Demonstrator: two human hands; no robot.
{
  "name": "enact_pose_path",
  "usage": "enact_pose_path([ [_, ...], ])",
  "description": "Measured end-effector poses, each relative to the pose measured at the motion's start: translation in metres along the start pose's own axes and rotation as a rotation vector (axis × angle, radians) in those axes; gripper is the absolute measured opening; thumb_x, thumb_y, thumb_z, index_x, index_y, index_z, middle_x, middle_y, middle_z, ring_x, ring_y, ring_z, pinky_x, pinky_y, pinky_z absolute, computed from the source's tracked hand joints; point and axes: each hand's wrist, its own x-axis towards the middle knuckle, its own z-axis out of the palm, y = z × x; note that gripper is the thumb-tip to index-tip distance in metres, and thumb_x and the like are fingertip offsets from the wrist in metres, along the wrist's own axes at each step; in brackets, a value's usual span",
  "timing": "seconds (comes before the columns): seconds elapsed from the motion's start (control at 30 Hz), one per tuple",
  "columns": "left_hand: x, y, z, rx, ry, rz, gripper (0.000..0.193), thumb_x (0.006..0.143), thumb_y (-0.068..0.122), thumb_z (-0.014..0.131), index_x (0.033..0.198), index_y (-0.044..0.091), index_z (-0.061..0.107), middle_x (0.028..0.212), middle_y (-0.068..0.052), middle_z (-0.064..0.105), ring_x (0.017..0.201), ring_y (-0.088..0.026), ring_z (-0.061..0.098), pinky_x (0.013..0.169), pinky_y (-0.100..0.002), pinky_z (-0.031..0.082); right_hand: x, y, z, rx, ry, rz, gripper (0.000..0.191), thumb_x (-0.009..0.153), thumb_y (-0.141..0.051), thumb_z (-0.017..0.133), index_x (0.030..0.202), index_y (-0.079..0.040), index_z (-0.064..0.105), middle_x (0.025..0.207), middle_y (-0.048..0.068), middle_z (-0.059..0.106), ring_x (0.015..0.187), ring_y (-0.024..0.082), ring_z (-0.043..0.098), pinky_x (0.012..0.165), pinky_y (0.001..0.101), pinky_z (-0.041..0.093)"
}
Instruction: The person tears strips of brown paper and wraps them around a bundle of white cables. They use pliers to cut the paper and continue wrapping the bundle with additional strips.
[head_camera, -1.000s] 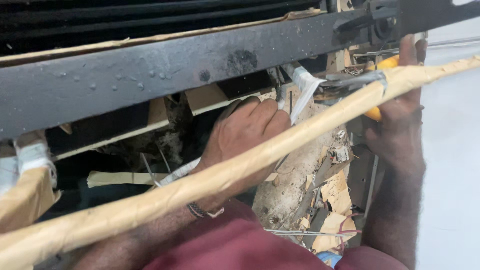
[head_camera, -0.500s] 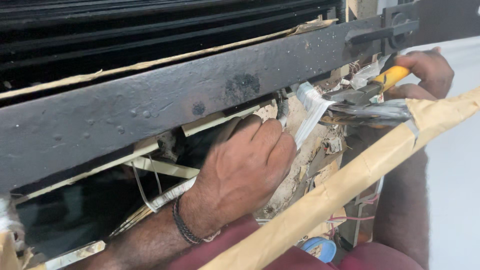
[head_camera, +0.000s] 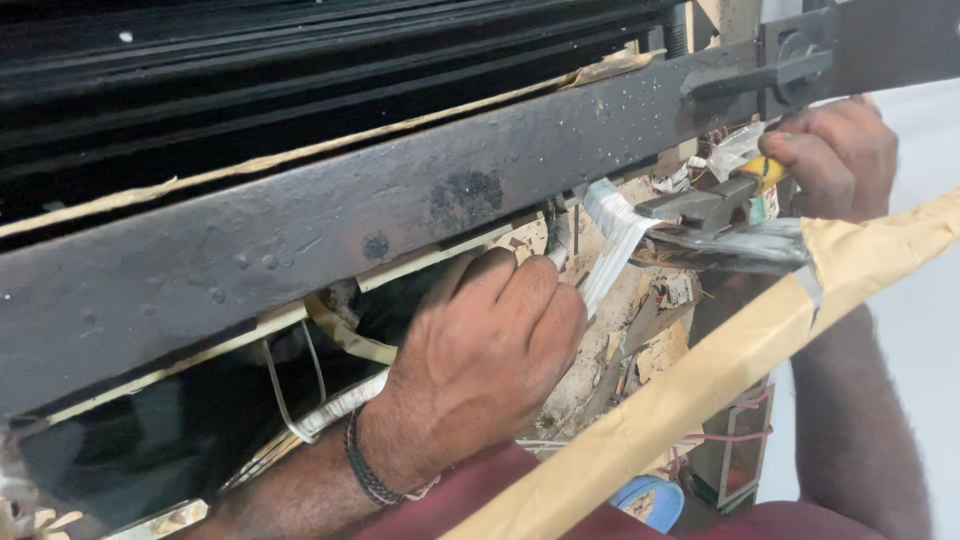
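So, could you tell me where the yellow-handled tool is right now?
In the head view it sits upper right, its yellow handle gripped by the right hand, just under the dark metal bar.

Small label (head_camera: 765, 203): rectangular, pale with green and red print, beside the right hand (head_camera: 838, 155).
Screens, packages: none visible.

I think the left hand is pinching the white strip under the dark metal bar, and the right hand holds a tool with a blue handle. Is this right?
Not quite. The head view shows the right hand holding a tool with a yellow handle, not blue. The rest stands: the left hand pinches the white strip under the dark metal bar.
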Motion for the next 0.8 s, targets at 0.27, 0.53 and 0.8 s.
enact_pose_path([
  [0.27, 0.003, -0.004, -0.001, 0.088, -0.003, 0.066, 0.009, 0.085, 0.013, 0.065, 0.089, 0.007, 0.059, 0.086, -0.005, 0.048, 0.081, -0.021, 0.055, 0.074, -0.037, 0.052, 0.002, 0.008, 0.000, 0.000, -0.046, -0.041, 0.044, 0.101, -0.032, 0.076, 0.124, -0.003, 0.054, 0.114, 0.018, 0.056, 0.107, 0.036, 0.057, 0.092, 0.0499, 0.047],
  [0.53, -0.005, -0.003, 0.006, 0.142, 0.021, 0.109, 0.009, 0.087, 0.012, 0.066, 0.092, 0.007, 0.060, 0.088, -0.005, 0.048, 0.084, -0.021, 0.055, 0.070, -0.033, 0.050, 0.005, -0.008, 0.009, 0.007, -0.059, 0.027, 0.034, 0.098, -0.025, 0.073, 0.116, -0.003, 0.056, 0.102, 0.016, 0.053, 0.097, 0.034, 0.055, 0.086, 0.0462, 0.046],
  [0.8, -0.013, 0.005, -0.004, 0.056, 0.143, 0.143, 0.012, 0.094, 0.009, 0.070, 0.092, 0.003, 0.060, 0.084, -0.009, 0.051, 0.081, -0.026, 0.056, 0.067, -0.040, 0.049, -0.010, -0.033, -0.012, -0.117, -0.058, -0.053, 0.066, 0.080, 0.000, 0.072, 0.141, 0.008, 0.046, 0.114, 0.026, 0.059, 0.105, 0.043, 0.059, 0.097, 0.0543, 0.049],
])
